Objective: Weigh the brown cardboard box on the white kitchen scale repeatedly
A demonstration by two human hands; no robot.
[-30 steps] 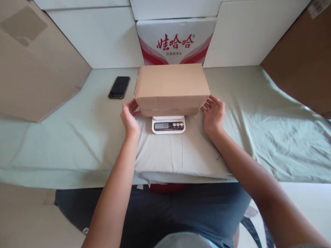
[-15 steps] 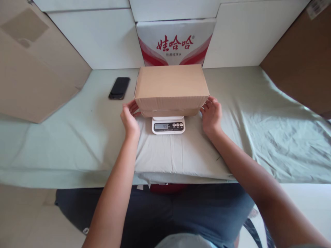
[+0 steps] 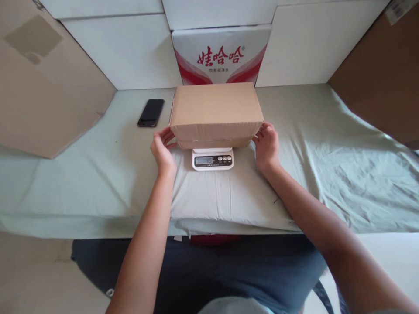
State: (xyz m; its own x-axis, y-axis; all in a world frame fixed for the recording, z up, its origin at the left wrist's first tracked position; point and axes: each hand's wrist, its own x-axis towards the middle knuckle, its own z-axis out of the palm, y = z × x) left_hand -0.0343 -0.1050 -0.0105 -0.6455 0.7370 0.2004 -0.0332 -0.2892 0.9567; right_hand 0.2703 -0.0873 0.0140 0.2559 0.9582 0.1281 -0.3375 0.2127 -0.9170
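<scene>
A brown cardboard box rests on a small white digital scale, whose display and buttons show in front of it. At the box's left end is my left hand, its fingers apart and partly behind the lower corner. My right hand is at the opposite end in the same way, fingers spread by the lower right corner. Neither hand is wrapped round the box; whether the hidden fingertips touch it cannot be made out.
Left of the box lies a black phone on the pale green cloth. A white and red carton stands behind, among white boxes. Large brown cartons flank the cloth at left and right.
</scene>
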